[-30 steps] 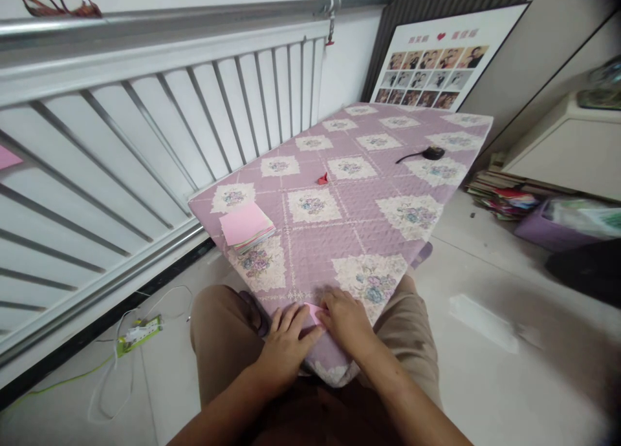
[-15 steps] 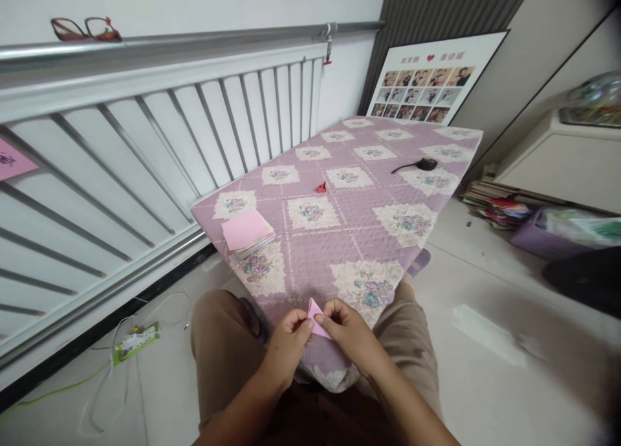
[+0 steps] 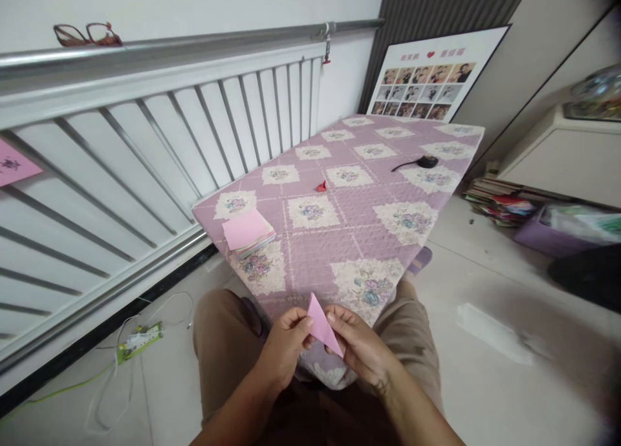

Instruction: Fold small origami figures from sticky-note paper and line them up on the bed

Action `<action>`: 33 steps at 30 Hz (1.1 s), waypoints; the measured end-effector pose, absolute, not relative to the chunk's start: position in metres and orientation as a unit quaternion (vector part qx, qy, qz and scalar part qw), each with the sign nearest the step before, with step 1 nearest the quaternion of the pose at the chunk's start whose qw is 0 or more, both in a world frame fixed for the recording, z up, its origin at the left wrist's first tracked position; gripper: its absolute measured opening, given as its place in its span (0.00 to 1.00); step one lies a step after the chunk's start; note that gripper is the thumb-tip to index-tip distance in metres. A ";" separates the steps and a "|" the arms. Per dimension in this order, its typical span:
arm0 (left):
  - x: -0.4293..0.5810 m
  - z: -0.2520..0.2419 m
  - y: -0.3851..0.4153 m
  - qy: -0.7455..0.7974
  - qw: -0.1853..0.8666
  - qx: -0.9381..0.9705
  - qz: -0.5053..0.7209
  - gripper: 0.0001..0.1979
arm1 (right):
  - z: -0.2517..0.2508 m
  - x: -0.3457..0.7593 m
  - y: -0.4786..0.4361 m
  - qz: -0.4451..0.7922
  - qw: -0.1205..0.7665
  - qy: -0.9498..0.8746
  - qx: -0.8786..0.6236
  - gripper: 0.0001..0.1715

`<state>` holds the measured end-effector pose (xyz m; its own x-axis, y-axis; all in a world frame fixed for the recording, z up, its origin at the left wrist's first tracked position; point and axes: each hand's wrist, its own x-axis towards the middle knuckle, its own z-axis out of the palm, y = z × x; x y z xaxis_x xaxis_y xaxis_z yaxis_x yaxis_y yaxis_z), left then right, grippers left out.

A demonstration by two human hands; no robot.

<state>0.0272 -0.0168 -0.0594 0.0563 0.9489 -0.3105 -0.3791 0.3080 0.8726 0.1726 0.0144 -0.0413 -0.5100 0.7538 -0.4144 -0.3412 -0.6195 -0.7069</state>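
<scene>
Pinching folded paper point(image 3: 322, 326) in left hand point(image 3: 285, 340) and right hand point(image 3: 361, 344) over near corner of flowered tabletop point(image 3: 310, 262) beside white radiator point(image 3: 204, 129).

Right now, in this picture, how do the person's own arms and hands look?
The bare left forearm and bare right forearm show no sleeves. The left hand and right hand wear no gloves; no ring shows on the visible fingers.

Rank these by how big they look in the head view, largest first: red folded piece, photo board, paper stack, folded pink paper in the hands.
1. Photo board
2. Paper stack
3. Folded pink paper, though nearness to the camera enlarges it
4. Red folded piece
</scene>
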 end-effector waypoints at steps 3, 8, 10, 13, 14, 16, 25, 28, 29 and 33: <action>0.028 -0.054 -0.016 0.441 0.693 0.279 0.497 0.19 | -0.038 0.172 0.011 0.836 0.333 -0.285 -0.331 0.21; 0.024 -0.050 -0.016 0.417 0.718 0.262 0.492 0.21 | -0.036 0.171 0.008 0.842 0.327 -0.295 -0.311 0.19; 0.021 -0.051 -0.016 0.406 0.724 0.262 0.492 0.20 | -0.034 0.171 0.007 0.841 0.326 -0.300 -0.311 0.19; 0.017 -0.056 -0.017 0.385 0.733 0.267 0.493 0.19 | -0.030 0.169 0.005 0.836 0.329 -0.308 -0.314 0.18; 0.016 -0.058 -0.018 0.378 0.736 0.269 0.493 0.19 | -0.028 0.169 0.005 0.834 0.329 -0.310 -0.316 0.18; 0.014 -0.062 -0.018 0.364 0.741 0.268 0.497 0.18 | -0.026 0.167 0.005 0.829 0.325 -0.317 -0.327 0.17; 0.014 -0.059 -0.017 0.380 0.743 0.248 0.492 0.20 | -0.018 0.171 0.009 0.574 0.350 -0.602 -0.431 0.07; 0.014 -0.060 -0.018 0.371 0.751 0.235 0.493 0.20 | -0.010 0.180 0.009 0.538 0.291 -0.688 -0.392 0.08; 0.014 -0.061 -0.018 0.366 0.755 0.228 0.494 0.20 | -0.008 0.182 0.010 0.522 0.277 -0.712 -0.379 0.09; 0.016 -0.062 -0.019 0.340 0.780 0.193 0.488 0.19 | -0.006 0.190 0.011 0.461 0.259 -0.785 -0.323 0.14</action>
<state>0.0157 -0.0191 -0.0623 0.2924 0.8931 -0.3419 -0.6303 0.4489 0.6334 0.1896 0.0111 -0.0058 -0.6577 0.7453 0.1097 0.2679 0.3675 -0.8906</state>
